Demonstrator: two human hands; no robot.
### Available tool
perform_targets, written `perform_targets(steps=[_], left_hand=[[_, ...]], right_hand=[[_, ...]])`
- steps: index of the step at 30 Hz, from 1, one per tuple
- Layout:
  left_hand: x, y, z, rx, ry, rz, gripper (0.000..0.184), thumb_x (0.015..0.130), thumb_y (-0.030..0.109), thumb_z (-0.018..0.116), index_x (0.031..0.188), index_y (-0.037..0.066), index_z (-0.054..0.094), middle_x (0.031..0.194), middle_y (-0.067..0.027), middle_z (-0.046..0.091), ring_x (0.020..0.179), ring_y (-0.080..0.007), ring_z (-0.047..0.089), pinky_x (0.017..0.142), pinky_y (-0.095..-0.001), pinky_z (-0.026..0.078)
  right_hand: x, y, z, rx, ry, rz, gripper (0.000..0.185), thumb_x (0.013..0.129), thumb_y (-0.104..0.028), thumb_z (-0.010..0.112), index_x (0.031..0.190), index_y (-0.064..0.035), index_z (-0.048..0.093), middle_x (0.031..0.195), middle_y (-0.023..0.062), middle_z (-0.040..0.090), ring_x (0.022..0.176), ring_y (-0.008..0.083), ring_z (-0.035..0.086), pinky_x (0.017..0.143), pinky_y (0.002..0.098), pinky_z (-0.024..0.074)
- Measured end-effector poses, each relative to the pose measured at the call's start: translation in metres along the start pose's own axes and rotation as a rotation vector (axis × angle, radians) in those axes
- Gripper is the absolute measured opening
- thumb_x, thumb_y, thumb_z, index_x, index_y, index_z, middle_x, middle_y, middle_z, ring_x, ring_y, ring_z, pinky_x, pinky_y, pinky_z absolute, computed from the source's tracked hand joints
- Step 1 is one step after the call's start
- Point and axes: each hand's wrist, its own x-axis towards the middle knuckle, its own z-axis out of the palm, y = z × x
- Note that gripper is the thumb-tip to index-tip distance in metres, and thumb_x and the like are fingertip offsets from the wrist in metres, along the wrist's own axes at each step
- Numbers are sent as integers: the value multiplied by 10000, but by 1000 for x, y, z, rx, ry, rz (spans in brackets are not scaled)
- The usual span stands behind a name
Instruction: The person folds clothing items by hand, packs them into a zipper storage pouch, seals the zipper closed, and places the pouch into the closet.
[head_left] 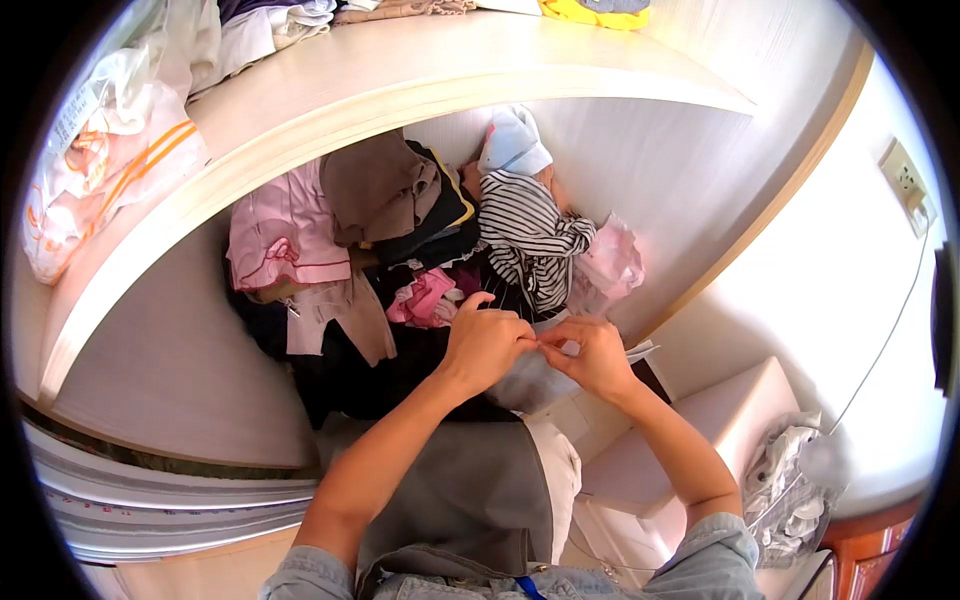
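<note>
My left hand (487, 345) and my right hand (590, 352) meet fingertip to fingertip in front of the clothes pile. Both are pinched; whatever lies between their fingertips is too small to make out. Below and between them shows a translucent whitish plastic bag (530, 378). Behind my left hand lies a crumpled bright pink cloth (428, 298). Further back are a black-and-white striped garment (525, 225), a folded brown cloth (375, 185), a pink garment (285, 225) and a sheer pink bag (610, 262). Black fabric (350, 375) spreads under the pile.
A pale wooden shelf (400, 75) arches above the pile, with a white and orange plastic bag (120, 170) at its left. To the right stand a pinkish box (735, 410), a bag of white items (790, 480) and a wall socket (905, 180) with a cable.
</note>
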Motion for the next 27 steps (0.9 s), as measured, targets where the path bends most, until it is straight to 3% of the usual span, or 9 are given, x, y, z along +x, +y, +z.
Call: perform_targets(steps=[22, 25, 27], left_hand=[[-11, -23, -8, -124, 122, -115, 124, 742, 222, 699, 728, 99, 687, 717, -7, 665, 727, -177, 608, 963, -404, 321], [-12, -19, -11, -105, 82, -105, 121, 743, 227, 699, 747, 107, 692, 743, -8, 663, 777, -178, 606, 980, -414, 300], [-9, -12, -6, -59, 179, -33, 127, 753, 248, 679, 751, 122, 696, 753, -2, 658, 852, -180, 605, 1009, -477, 276]], right_hand=[[1, 12, -2, 12, 2, -42, 101, 708, -53, 716, 791, -44, 660, 735, 77, 603, 683, 234, 617, 596, 338, 499], [2, 15, 1, -11, -3, -73, 102, 711, -55, 711, 797, -50, 656, 730, 77, 598, 703, 249, 607, 605, 348, 495], [2, 14, 0, -99, 44, -148, 121, 704, 0, 709, 809, -29, 655, 754, 84, 600, 711, 239, 608, 624, 336, 489]])
